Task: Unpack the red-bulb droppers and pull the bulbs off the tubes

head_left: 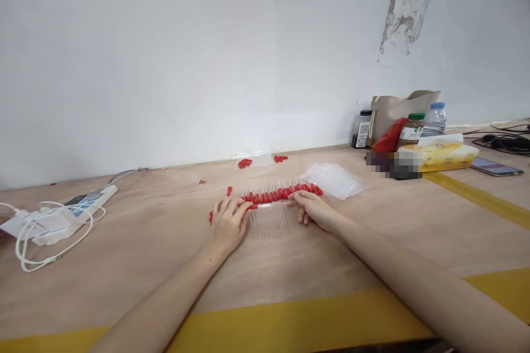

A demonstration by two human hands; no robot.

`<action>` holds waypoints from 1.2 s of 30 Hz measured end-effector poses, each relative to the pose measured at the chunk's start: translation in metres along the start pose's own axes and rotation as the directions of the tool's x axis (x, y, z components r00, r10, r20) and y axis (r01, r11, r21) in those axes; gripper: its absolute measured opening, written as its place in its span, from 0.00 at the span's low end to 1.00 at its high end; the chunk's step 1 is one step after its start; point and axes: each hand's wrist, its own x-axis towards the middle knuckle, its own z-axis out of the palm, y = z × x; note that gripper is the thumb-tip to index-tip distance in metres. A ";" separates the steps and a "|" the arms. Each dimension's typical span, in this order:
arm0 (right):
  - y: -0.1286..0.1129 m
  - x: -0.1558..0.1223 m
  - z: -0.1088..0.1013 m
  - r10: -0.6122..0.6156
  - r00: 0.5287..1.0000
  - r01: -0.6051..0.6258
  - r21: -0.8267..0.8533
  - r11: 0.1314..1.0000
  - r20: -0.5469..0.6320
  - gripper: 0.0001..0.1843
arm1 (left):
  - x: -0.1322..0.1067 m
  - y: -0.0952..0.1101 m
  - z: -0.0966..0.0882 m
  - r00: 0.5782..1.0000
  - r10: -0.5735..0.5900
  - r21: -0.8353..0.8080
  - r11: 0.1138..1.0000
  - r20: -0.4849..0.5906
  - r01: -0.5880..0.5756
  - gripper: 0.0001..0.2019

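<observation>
Forearms [393,259] up front, left hand [229,222] pinching a red-bulbed dropper [254,207], right hand [311,207] narrow near it, can't tell if gripping

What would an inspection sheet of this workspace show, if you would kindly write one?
Surface: brown-covered table, yellow tape.
Job's things: row of red bulbs; clear tubes nearer the person; plastic bags at right.
Clutter: tissue pack, phone, jar, bag, right.
Left hand: fingers on a red-bulbed tube.
Right hand: beside the row; grip unclear.
Cables: white cable by power strip, left; black cables, far right.
Surroundings: pale wall, peeled patch.
</observation>
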 end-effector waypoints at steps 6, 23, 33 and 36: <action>-0.005 -0.012 0.004 -0.422 0.903 0.423 -0.317 0.849 0.073 0.19 | 0.003 0.010 -0.007 0.999 0.043 -0.041 0.998 0.018 -0.042 0.07; -0.018 -0.031 0.004 -0.548 0.696 0.692 -0.637 0.339 0.464 0.16 | 0.003 0.019 -0.026 0.963 0.270 -0.062 0.962 0.024 -0.268 0.06; -0.029 -0.033 0.004 -0.596 0.642 0.736 -0.605 0.303 0.482 0.19 | 0.010 0.013 -0.035 0.937 0.348 0.022 0.937 -0.020 -0.348 0.07; -0.030 -0.033 0.007 -0.578 0.667 0.718 -0.613 0.330 0.470 0.20 | 0.011 0.013 -0.036 0.940 0.340 0.038 0.940 -0.014 -0.339 0.08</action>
